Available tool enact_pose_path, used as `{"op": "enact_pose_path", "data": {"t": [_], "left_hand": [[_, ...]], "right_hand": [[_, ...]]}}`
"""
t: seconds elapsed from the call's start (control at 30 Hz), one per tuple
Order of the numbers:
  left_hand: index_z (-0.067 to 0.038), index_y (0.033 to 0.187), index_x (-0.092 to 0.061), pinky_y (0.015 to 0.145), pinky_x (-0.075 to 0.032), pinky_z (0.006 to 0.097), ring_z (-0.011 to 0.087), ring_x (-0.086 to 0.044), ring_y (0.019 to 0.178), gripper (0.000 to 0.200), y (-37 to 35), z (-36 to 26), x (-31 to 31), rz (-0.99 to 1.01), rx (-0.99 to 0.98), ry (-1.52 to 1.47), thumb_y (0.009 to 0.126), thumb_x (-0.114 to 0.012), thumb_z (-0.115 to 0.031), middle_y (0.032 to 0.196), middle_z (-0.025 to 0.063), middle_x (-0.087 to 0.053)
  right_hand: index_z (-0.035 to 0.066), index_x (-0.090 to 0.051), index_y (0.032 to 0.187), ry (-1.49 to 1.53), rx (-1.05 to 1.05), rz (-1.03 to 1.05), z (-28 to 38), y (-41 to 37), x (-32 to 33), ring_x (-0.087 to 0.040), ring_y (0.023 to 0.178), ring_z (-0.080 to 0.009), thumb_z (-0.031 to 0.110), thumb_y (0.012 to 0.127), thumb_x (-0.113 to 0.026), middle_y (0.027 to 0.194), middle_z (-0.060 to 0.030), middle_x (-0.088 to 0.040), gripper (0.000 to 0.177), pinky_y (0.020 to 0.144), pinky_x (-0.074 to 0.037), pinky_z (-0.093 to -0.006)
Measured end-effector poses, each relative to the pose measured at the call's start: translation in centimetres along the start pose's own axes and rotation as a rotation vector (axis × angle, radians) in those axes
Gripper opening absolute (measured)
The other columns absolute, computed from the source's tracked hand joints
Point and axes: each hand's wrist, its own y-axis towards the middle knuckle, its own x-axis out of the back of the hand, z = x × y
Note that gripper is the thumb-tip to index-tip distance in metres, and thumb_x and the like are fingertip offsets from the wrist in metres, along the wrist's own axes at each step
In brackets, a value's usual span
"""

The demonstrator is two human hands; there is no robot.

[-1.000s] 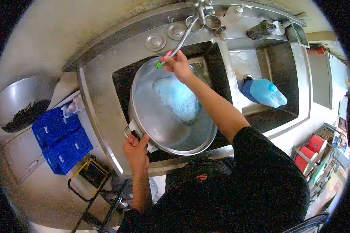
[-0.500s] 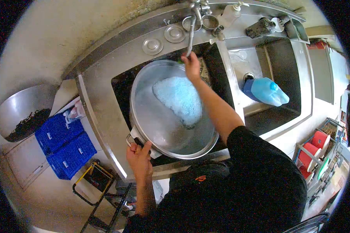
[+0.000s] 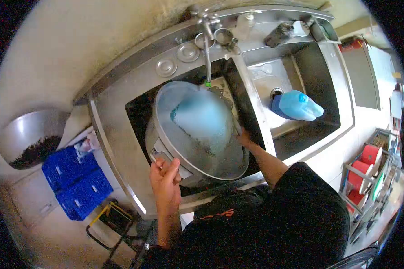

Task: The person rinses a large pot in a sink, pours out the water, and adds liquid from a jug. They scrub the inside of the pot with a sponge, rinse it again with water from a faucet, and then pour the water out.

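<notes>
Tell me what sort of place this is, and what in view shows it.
Probably the washing-up area of a large kitchen, perhaps a commercial one. A two-basin steel sink is set in the counter, with a large metal pot holding bluish suds in one basin and a blue jug in the other.

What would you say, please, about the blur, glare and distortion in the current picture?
In the head view, fisheye distortion bows the sink counter and the corners go black; also in the head view, blur smears the foam in the pot, and a highlight marks the metal bowl.
</notes>
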Motion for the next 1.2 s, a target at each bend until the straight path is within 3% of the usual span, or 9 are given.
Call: {"op": "enact_pose_path", "data": {"t": [0.23,0.3,0.37,0.5,0.6,0.8,0.93,1.1,1.2], "left_hand": [[-0.014,0.102,-0.034,0.061,-0.034,0.0227,0.0064,-0.037,0.067,0.041,-4.4,-4.6,-8.8,0.383,0.003,0.004,0.081,-0.059,0.011,0.078,-0.0040,-0.033],[-0.014,0.104,-0.033,0.064,-0.035,0.0241,0.0075,-0.038,0.069,0.044,-5.6,-5.8,-10.5,0.497,0.034,-0.014,0.079,-0.055,0.014,0.080,-0.0031,-0.032],[-0.016,0.105,-0.030,0.065,-0.036,0.0247,0.0081,-0.039,0.070,0.049,-6.3,-7.1,-11.5,0.608,0.074,0.005,0.077,-0.053,0.017,0.084,-0.0022,-0.032],[-0.018,0.105,-0.025,0.073,-0.039,0.0288,0.0082,-0.039,0.074,0.054,-8.9,-9.1,-13.4,0.811,0.174,0.116,0.076,-0.053,0.018,0.088,-0.0008,-0.031],[-0.019,0.107,-0.021,0.088,-0.040,0.0365,0.0097,-0.039,0.079,0.057,-10.6,-10.8,-14.8,0.950,0.182,0.366,0.078,-0.057,0.014,0.090,0.0007,-0.030],[-0.025,0.112,-0.025,0.101,-0.038,0.0426,0.0115,-0.045,0.082,0.071,-14.3,-12.0,-17.4,0.899,0.228,0.519,0.066,-0.063,0.015,0.088,-0.0028,-0.031],[-0.023,0.111,-0.023,0.102,-0.031,0.0443,0.0122,-0.043,0.086,0.068,-15.8,-11.9,-17.7,0.946,0.217,0.492,0.070,-0.064,0.013,0.092,-0.0002,-0.031],[-0.026,0.114,-0.028,0.100,-0.038,0.0439,0.0134,-0.047,0.082,0.079,-18.2,-11.9,-17.1,0.827,0.182,0.441,0.061,-0.072,0.012,0.086,-0.0031,-0.034],[-0.026,0.116,-0.030,0.098,-0.039,0.0432,0.0137,-0.047,0.081,0.082,-19.2,-12.0,-15.9,0.800,0.182,0.389,0.059,-0.075,0.012,0.085,-0.0034,-0.034]], "right_hand": [[0.008,-0.034,0.144,-0.094,0.031,0.202,-2.3,-2.4,-2.6,-0.035,0.134,-0.0359,0.044,0.078,-0.069,0.146,-0.0223,-0.035,0.084,0.111,-0.029,-0.0426],[0.008,-0.038,0.142,0.274,-0.054,0.395,-5.0,-2.1,-6.8,-0.044,0.127,-0.0334,0.045,0.077,-0.070,0.139,-0.0206,-0.045,0.082,0.106,-0.035,-0.0423],[0.007,-0.043,0.139,-0.014,-0.177,0.406,8.4,-6.0,1.7,-0.053,0.116,-0.0292,0.033,0.078,-0.073,0.129,-0.0170,-0.055,0.073,0.101,-0.041,-0.0396],[0.004,-0.058,0.123,0.691,0.013,0.577,9.8,-8.4,-0.9,-0.061,0.101,-0.0240,0.030,0.078,-0.070,0.116,-0.0135,-0.064,0.053,0.092,-0.047,-0.0387],[0.007,-0.054,0.128,0.443,0.196,0.698,11.6,-9.9,-2.7,-0.053,0.116,-0.0320,0.040,0.082,-0.064,0.128,-0.0178,-0.055,0.057,0.099,-0.042,-0.0435],[0.005,-0.048,0.134,0.907,0.295,0.656,13.1,-11.2,-16.9,-0.049,0.122,-0.0366,0.050,0.077,-0.068,0.133,-0.0196,-0.052,0.075,0.102,-0.040,-0.0445],[0.006,-0.048,0.134,0.700,0.252,0.654,17.3,-10.6,-19.1,-0.049,0.122,-0.0370,0.052,0.076,-0.069,0.133,-0.0196,-0.052,0.078,0.102,-0.040,-0.0436],[0.005,-0.047,0.135,0.630,0.223,0.859,21.1,-11.8,-6.2,-0.053,0.117,-0.0377,0.056,0.072,-0.069,0.133,-0.0194,-0.052,0.084,0.101,-0.042,-0.0427],[0.003,-0.050,0.132,0.531,0.121,0.643,18.5,-11.6,-7.7,-0.056,0.111,-0.0349,0.050,0.074,-0.070,0.127,-0.0189,-0.056,0.078,0.097,-0.044,-0.0431]]}}
